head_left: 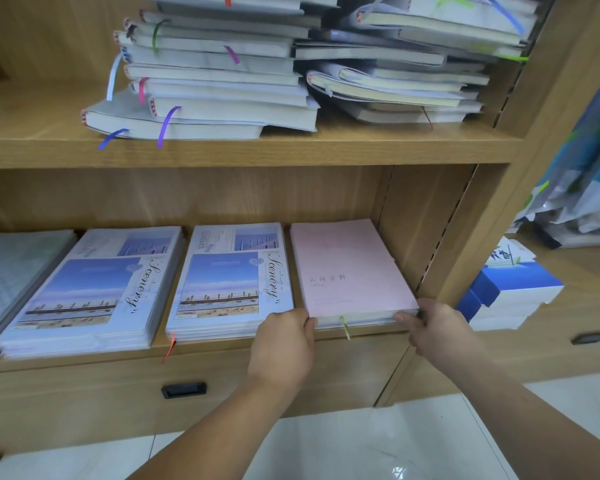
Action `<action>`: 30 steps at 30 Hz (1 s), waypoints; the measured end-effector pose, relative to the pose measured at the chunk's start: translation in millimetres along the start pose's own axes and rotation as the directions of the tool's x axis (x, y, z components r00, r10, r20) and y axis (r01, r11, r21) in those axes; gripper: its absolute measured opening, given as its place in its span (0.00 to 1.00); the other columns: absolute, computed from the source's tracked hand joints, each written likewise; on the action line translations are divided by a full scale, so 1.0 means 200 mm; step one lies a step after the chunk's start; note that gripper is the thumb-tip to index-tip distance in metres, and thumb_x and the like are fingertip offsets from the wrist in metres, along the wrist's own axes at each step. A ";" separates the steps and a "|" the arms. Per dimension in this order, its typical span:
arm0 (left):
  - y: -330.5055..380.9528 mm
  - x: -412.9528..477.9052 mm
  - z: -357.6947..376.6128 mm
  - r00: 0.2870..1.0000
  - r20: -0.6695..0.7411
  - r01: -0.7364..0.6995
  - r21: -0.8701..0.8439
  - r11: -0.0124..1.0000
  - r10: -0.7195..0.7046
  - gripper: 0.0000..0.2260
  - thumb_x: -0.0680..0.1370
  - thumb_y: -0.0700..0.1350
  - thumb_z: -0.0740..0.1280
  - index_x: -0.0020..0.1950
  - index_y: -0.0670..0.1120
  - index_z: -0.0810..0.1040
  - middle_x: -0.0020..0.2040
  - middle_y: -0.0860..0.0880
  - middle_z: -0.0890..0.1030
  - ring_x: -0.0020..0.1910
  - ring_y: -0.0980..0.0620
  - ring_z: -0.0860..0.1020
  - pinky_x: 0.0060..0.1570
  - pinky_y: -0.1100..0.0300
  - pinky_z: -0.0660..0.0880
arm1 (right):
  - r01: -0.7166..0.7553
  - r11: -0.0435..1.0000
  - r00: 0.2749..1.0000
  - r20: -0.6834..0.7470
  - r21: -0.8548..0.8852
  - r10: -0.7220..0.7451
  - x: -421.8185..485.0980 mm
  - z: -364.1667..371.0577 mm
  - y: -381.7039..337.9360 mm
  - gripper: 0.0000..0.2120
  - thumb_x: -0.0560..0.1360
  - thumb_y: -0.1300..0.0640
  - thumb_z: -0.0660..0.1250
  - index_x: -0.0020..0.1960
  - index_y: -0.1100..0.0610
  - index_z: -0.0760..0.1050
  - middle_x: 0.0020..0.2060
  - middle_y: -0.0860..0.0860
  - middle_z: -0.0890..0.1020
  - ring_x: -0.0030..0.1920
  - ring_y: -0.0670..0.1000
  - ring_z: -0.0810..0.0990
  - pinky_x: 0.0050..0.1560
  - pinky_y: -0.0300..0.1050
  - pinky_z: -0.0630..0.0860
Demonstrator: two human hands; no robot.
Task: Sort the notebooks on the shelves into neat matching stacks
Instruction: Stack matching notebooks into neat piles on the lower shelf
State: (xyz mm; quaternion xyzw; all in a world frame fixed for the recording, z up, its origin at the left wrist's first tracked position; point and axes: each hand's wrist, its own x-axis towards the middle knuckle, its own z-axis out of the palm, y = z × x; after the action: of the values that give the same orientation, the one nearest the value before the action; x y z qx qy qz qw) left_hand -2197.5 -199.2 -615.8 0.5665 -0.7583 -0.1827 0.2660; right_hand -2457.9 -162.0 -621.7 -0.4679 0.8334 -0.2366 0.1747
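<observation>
At the right end of the lower wooden shelf board, a stack of pink-covered paper notebooks lies flat against the side panel, its front edge level with the shelf's front edge.

1. Hand state. The left hand grips the front-left corner of the stack with curled fingers. The right hand grips the front-right corner: the thumb lies on the front edge; the fingers go round the side and are hidden.
2. Step in hand. Judged from the grip, the pink stack is being squared or seated at its place. A yellow-green ribbon marker hangs over the shelf's front edge.
3. Adjacent items. Two stacks of blue "Scenery" notebooks lie to the left, just beside each other and already matched.
4. Next move. The upper wooden shelf board carries two untidy heaps of grey-white notebooks with coloured ribbons. These probably need sorting next. Release both corners only once the stack edges line up; lift heap items from the top to avoid a slide.
</observation>
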 end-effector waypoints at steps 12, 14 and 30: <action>0.00 -0.07 -0.07 0.998 0.055 0.037 -0.053 0.998 -0.034 0.10 0.79 0.52 0.63 0.44 0.50 0.80 0.36 0.52 0.82 0.37 0.48 0.80 0.38 0.54 0.80 | -0.065 0.963 0.994 -0.100 -0.262 0.040 -0.20 -0.17 -0.13 0.13 0.75 0.42 0.69 0.40 0.50 0.79 0.35 0.50 0.79 0.37 0.53 0.79 0.36 0.44 0.74; 0.00 -0.10 -0.11 0.994 0.102 0.048 -0.072 0.996 -0.041 0.11 0.75 0.54 0.61 0.43 0.51 0.81 0.36 0.53 0.82 0.37 0.49 0.81 0.39 0.54 0.80 | -0.025 0.942 0.997 -0.081 -0.334 -0.002 -0.27 -0.18 -0.20 0.11 0.77 0.43 0.68 0.44 0.50 0.80 0.38 0.49 0.79 0.40 0.54 0.80 0.41 0.45 0.78; 0.22 -0.40 -1.45 0.989 0.095 -0.095 -0.143 0.985 0.109 0.11 0.74 0.52 0.70 0.54 0.50 0.81 0.43 0.53 0.81 0.42 0.51 0.79 0.49 0.53 0.80 | 0.493 0.840 0.866 0.040 -0.227 -0.498 -1.03 -0.56 -1.49 0.18 0.74 0.38 0.67 0.35 0.50 0.74 0.34 0.45 0.79 0.43 0.51 0.80 0.37 0.43 0.72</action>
State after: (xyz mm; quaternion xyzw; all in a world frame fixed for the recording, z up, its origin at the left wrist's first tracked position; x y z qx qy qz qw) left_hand -2036.0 -102.5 -376.0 0.4969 -0.7846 -0.2494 0.2745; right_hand -2205.7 -93.0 -348.2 -0.6818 0.7075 -0.1808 0.0438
